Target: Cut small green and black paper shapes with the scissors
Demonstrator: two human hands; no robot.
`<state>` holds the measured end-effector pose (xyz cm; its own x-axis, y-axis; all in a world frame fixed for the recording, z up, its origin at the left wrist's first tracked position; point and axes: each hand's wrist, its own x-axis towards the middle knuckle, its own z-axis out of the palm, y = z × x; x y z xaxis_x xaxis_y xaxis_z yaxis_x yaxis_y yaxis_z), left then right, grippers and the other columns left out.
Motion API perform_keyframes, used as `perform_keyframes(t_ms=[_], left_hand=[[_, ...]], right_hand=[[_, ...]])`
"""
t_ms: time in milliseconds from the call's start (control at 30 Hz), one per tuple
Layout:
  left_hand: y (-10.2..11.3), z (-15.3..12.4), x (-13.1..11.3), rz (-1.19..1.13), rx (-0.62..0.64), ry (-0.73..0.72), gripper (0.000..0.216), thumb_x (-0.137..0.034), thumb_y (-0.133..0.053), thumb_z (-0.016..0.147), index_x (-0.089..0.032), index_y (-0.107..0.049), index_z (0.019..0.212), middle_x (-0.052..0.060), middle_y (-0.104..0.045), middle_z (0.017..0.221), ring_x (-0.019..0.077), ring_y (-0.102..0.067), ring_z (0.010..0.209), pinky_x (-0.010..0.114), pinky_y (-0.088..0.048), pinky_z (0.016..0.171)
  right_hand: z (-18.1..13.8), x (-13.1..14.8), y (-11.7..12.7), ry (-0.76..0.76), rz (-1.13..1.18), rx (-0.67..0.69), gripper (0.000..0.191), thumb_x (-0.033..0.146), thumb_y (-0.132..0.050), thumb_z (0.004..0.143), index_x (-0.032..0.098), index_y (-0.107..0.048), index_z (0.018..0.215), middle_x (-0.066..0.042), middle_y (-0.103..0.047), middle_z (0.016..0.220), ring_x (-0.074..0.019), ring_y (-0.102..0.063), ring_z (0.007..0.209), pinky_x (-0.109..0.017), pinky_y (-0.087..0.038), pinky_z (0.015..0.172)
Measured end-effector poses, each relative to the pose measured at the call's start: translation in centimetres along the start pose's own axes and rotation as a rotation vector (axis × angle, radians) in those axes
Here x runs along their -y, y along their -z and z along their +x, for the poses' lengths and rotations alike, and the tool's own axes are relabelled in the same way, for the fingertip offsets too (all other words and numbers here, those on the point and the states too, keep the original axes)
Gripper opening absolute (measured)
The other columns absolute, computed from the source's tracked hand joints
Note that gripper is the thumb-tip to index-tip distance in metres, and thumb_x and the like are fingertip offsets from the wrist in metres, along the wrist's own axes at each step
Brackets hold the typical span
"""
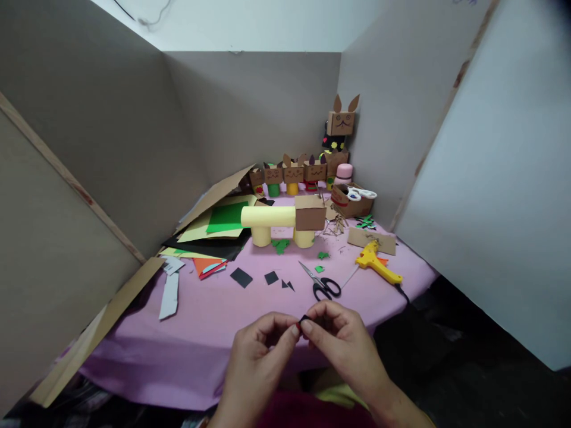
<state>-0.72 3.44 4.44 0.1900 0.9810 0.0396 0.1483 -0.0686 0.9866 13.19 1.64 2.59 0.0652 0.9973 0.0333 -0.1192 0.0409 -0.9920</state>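
Observation:
Between the fingertips of my left hand (268, 345) and my right hand (341, 339) is a small black paper piece (304, 320), pinched from both sides just past the table's front edge. Fingers cover most of it. Black-handled scissors (325, 286) lie open beyond my right hand. Black paper squares (241, 277) and small black triangles (288, 285) lie on the pink cloth ahead. Farther back stands a figure with a yellow paper tube body (270, 216), tube legs and a brown cardboard box head (310, 213).
A yellow glue gun (378, 263) rests at the right, near a cardboard strip (363, 239). Coloured sheets (227, 217) are stacked at the left. Several box-headed figures (293, 173) line the back, beside a cardboard box (352, 205) with white scissors (360, 194). Grey panels enclose the table.

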Motion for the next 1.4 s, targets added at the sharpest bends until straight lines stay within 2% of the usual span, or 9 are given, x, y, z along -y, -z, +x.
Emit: perform_keyframes(t_ms=[333,500,767,900,1033,1400], left_hand=[[-0.3,0.1,-0.3,-0.207,-0.017,0.159,0.007,-0.022,-0.07,0.064,-0.016,-0.068,0.063,0.0,-0.065,0.058,0.0129,-0.058,0.059,0.02,-0.045,0.058],[-0.4,0.0,-0.1,-0.297,-0.065,0.188,0.014,-0.022,-0.073,0.061,-0.017,-0.071,0.075,-0.001,-0.069,0.063,0.0131,-0.061,0.061,0.021,-0.048,0.06],[-0.4,-0.2,1.1,-0.195,-0.062,0.056,0.01,-0.022,-0.071,0.067,-0.018,-0.073,0.076,0.004,-0.074,0.073,0.0192,-0.067,0.071,0.026,-0.053,0.067],[0.1,-0.5,1.5,0.043,-0.05,-0.143,0.015,-0.02,-0.065,0.073,-0.024,-0.074,0.085,0.004,-0.074,0.085,0.0196,-0.067,0.078,0.025,-0.051,0.072],[0.4,-0.6,1.4,0.206,-0.038,-0.287,0.021,-0.016,-0.064,0.075,-0.027,-0.074,0.09,0.004,-0.074,0.085,0.0193,-0.067,0.077,0.023,-0.05,0.07],[0.6,-0.4,1.4,0.322,0.054,-0.348,0.025,-0.015,-0.058,0.08,-0.027,-0.07,0.1,0.002,-0.072,0.084,0.0163,-0.066,0.078,0.022,-0.05,0.07]], right_hand=[[-0.1,0.1,-0.2,0.017,0.114,0.043,0.017,0.029,-0.067,0.075,0.015,-0.059,0.07,0.003,-0.058,0.057,-0.0097,-0.055,0.053,-0.02,-0.043,0.052],[-0.1,0.1,-0.4,0.039,0.142,0.045,0.017,0.029,-0.067,0.076,0.016,-0.059,0.07,0.001,-0.061,0.061,-0.0108,-0.056,0.056,-0.021,-0.045,0.055],[-0.2,-0.3,-0.5,0.126,0.017,-0.015,0.013,0.026,-0.064,0.077,0.016,-0.062,0.07,0.0,-0.061,0.065,-0.0132,-0.055,0.062,-0.022,-0.043,0.058],[-0.2,-0.3,-0.5,0.101,0.01,-0.012,0.014,0.028,-0.063,0.077,0.016,-0.062,0.071,0.0,-0.06,0.065,-0.0132,-0.053,0.061,-0.022,-0.042,0.058],[-0.3,-0.2,-0.4,0.081,0.024,-0.001,0.015,0.029,-0.063,0.077,0.015,-0.063,0.072,0.0,-0.06,0.065,-0.013,-0.051,0.061,-0.022,-0.041,0.058],[-0.2,-0.2,-0.5,0.036,0.03,0.019,0.02,0.032,-0.061,0.078,0.015,-0.058,0.068,0.003,-0.052,0.058,-0.0106,-0.044,0.054,-0.021,-0.036,0.051]])
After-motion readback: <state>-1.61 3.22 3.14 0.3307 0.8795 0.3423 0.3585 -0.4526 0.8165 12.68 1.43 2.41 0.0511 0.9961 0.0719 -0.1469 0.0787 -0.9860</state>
